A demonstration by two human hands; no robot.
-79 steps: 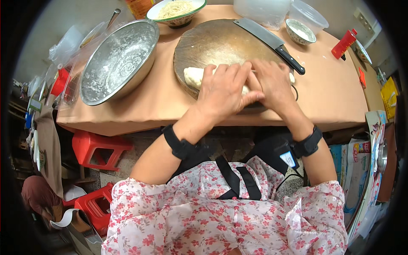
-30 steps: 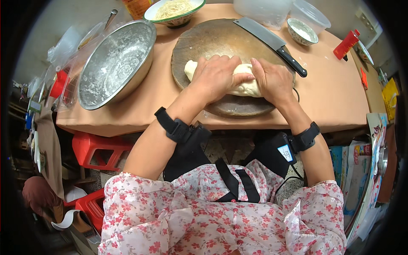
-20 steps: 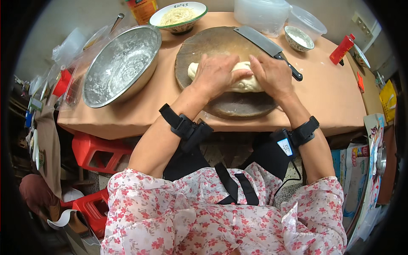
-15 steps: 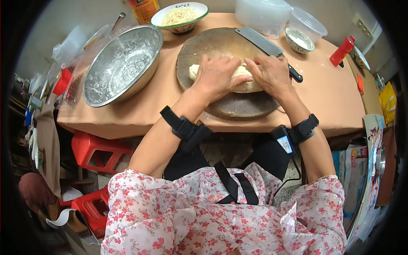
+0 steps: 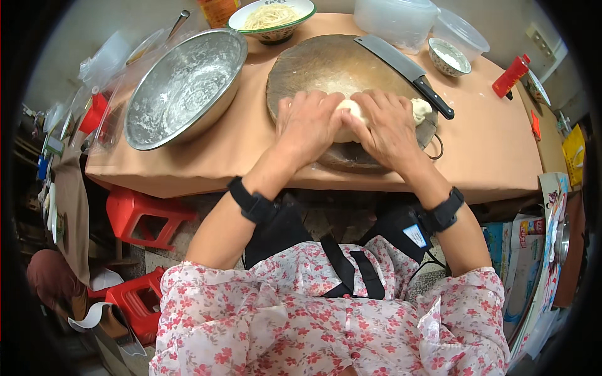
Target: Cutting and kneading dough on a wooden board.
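A roll of pale dough [image 5: 421, 111] lies across the near half of a round wooden chopping board [image 5: 307, 62]. My left hand [image 5: 307, 125] is curled over its left part, and that end is hidden beneath the fingers. Close beside it, my right hand [image 5: 384, 128] wraps over the dough, whose lumpy right end sticks out past the fingers. Both thumbs point inward and nearly meet in the middle. Behind the dough, a cleaver [image 5: 394, 57] rests on the board's right edge, its black handle slanting toward me.
Left of the board stands a large, flour-dusted metal bowl [image 5: 185, 94]. Farther back are a bowl of noodles [image 5: 273, 17], clear plastic tubs [image 5: 395, 22] and a small bowl of white powder [image 5: 449, 57]. A red bottle [image 5: 511, 76] stands at right. Red stools [image 5: 147, 216] are below the table.
Both hands have drawn the dough nearer to me on the board. Its left end has become covered, while its right end now shows beyond my right hand. The view has shifted slightly.
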